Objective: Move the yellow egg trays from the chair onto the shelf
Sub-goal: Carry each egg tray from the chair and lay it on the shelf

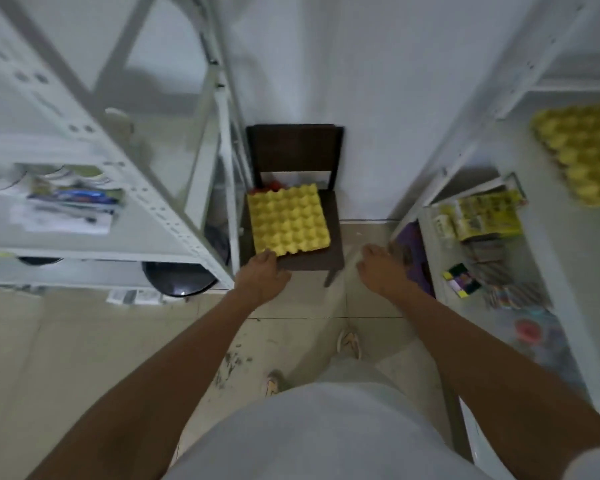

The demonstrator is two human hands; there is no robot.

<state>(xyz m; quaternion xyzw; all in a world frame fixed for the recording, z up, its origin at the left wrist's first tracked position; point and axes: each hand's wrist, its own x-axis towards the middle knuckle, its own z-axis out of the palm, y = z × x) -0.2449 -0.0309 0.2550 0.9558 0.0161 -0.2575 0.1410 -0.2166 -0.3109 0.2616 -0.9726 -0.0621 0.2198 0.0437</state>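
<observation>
- Narrow space, white wall point(378, 98) at back, pale tiled floor point(84, 358) with dark scuff marks near the middle.
- Dark wooden chair point(295, 150) against wall, between two white metal shelving units.
- Yellow egg tray point(289, 223) lies flat on chair seat, filling most of it; something red peeks out behind its far left corner, too small to tell what.
- Left hand point(262, 277) reaches to near left corner of the tray, fingers loosely curled, fingertips at or on the tray edge; grip not closed around it, contact hard to confirm.
- Right hand point(381, 268) in the air right of the chair's front corner, apart from tray, fingers loosely bent, holding nothing.
- Right shelf unit point(465, 161): second yellow egg tray point(582, 150) sits on upper shelf at far right, partly cut by frame edge.
- Lower right shelf: yellow printed packs point(485, 211), small coloured block point(461, 280), blurred colourful items further down.
- Purple item point(413, 251) low beside right shelf's front post.
- Left shelf unit point(146, 188): stack of papers and packets point(70, 206) on one shelf; dark round object point(181, 278) on floor under it.
- Person wears light top, light shoes point(349, 342) visible on floor.
</observation>
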